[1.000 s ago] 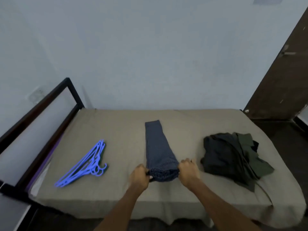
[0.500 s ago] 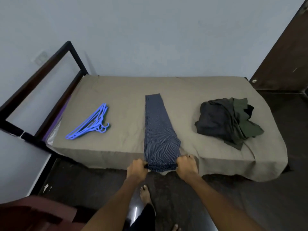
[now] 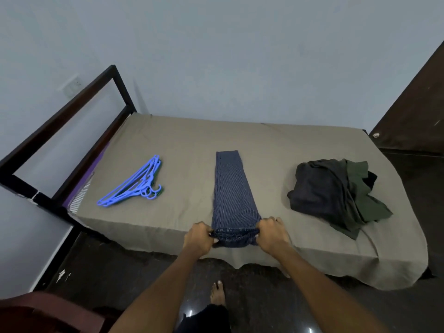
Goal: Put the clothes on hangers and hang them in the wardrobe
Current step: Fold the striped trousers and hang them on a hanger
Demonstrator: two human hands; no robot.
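Note:
A folded dark blue striped garment [image 3: 232,195] lies lengthwise in the middle of the bed [image 3: 182,145], its near end at the bed's front edge. My left hand [image 3: 198,237] grips that near end at its left corner. My right hand [image 3: 271,233] grips the right corner. A bundle of blue plastic hangers [image 3: 134,186] lies on the bed to the left. A heap of dark grey and green clothes [image 3: 336,195] sits on the bed to the right.
A dark metal bed frame [image 3: 72,121] rises at the left against a pale wall. A dark wooden door [image 3: 418,102] stands at the right. The floor is dark, with my bare foot [image 3: 217,294] below. A reddish chair edge [image 3: 43,311] shows bottom left.
The striped garment has been drawn toward me, its near end now at the bed's front edge. My view has pulled back and tilted down, showing floor and foot.

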